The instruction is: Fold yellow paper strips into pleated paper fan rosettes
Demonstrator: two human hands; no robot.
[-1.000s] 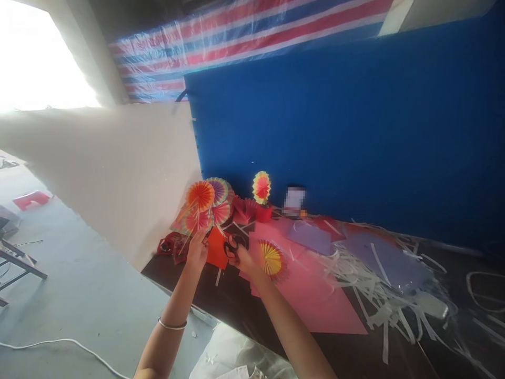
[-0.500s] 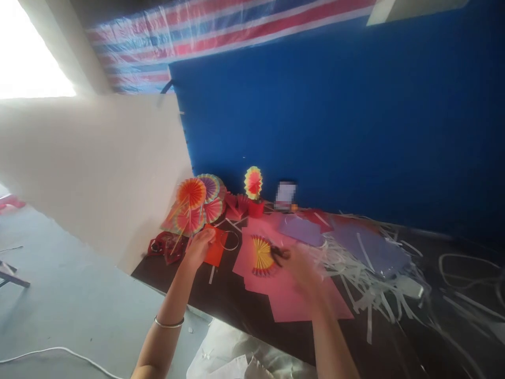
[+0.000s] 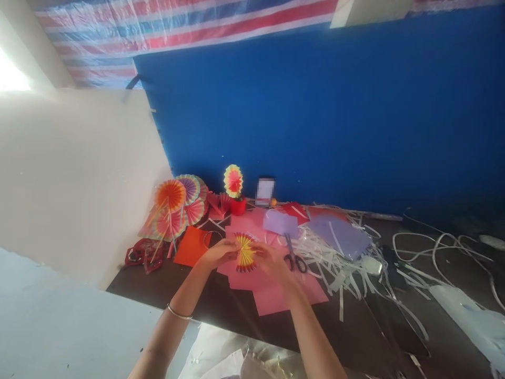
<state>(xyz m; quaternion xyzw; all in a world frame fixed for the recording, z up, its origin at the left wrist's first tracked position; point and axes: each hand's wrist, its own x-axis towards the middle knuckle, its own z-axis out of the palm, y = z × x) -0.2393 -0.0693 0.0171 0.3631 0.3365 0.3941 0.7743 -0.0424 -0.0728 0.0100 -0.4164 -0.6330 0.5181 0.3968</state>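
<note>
A pleated yellow paper fan with a red edge (image 3: 245,259) is held between my two hands over pink sheets (image 3: 272,299). My left hand (image 3: 221,251) pinches its left side, and my right hand (image 3: 268,258) grips its right side. Black-handled scissors (image 3: 295,259) lie just right of my right hand. An orange sheet (image 3: 190,246) rests on the dark table (image 3: 213,300), left of my left hand, with a ring (image 3: 213,235) at its right edge.
Round paper fans (image 3: 170,196) are piled at the left. A red pot (image 3: 238,206) holds an upright fan flower (image 3: 233,181). White paper strips (image 3: 335,268), purple sheets (image 3: 339,234) and white cables (image 3: 437,242) lie to the right. A blue panel (image 3: 307,121) stands behind.
My left hand has let go of the orange sheet and moved to the fan. My right hand has put the scissors down and holds the fan. The view has shifted right.
</note>
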